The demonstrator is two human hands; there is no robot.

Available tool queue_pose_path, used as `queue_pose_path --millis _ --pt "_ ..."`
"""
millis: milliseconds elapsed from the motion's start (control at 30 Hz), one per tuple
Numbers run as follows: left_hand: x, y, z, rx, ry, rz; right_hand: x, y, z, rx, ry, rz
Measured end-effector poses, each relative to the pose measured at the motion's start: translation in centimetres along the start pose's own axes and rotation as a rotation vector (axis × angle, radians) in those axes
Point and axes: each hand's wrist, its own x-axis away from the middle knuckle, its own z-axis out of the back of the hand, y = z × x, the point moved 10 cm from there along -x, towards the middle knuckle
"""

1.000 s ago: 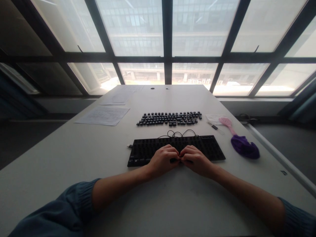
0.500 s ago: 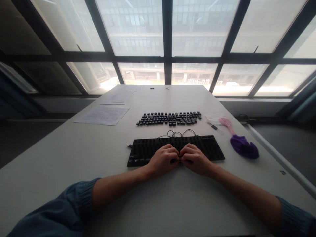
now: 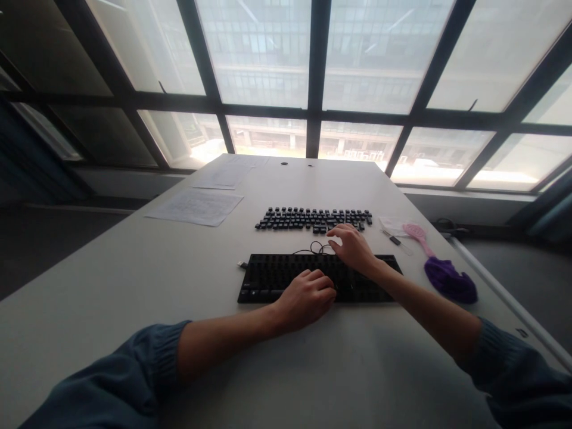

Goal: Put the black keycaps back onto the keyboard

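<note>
A black keyboard [image 3: 270, 277] lies on the white table in front of me, with dark bare-looking areas where the keys sit. My left hand [image 3: 306, 298] rests on its front edge near the middle, fingers curled together; whatever they may hold is hidden. Above the keyboard's back edge reaches my right hand [image 3: 353, 247], thumb and fingers apart, with nothing visible between them. Its fingertips are at the near side of several rows of loose black keycaps [image 3: 290, 219] laid out behind the keyboard.
A thin black cable [image 3: 318, 246] loops behind the keyboard, its USB plug [image 3: 242, 264] at the left. Paper sheets [image 3: 196, 207] lie at the back left. To the right are a small puller-like tool [image 3: 394, 240], a pink brush [image 3: 416, 233] and a purple cloth [image 3: 449, 280].
My right hand has left my left hand at the keyboard's front edge and moved forward to the loose keycaps, its fingers opening. My left hand stays on the keyboard. The view has tilted slightly.
</note>
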Motion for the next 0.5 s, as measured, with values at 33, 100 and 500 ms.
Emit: queue_pose_path --millis 33,100,500 --pt "0.0 0.0 0.0 -0.006 -0.003 -0.002 -1.2 0.3 -1.0 0.058 -0.044 -0.002" --pt "0.1 0.0 -0.1 -0.012 -0.005 -0.005 -3.0 0.7 -3.1 0.175 -0.129 0.004" --pt "0.2 0.3 0.0 -0.026 -0.022 -0.025 -5.8 1.0 -7.8 0.36 -0.263 0.103"
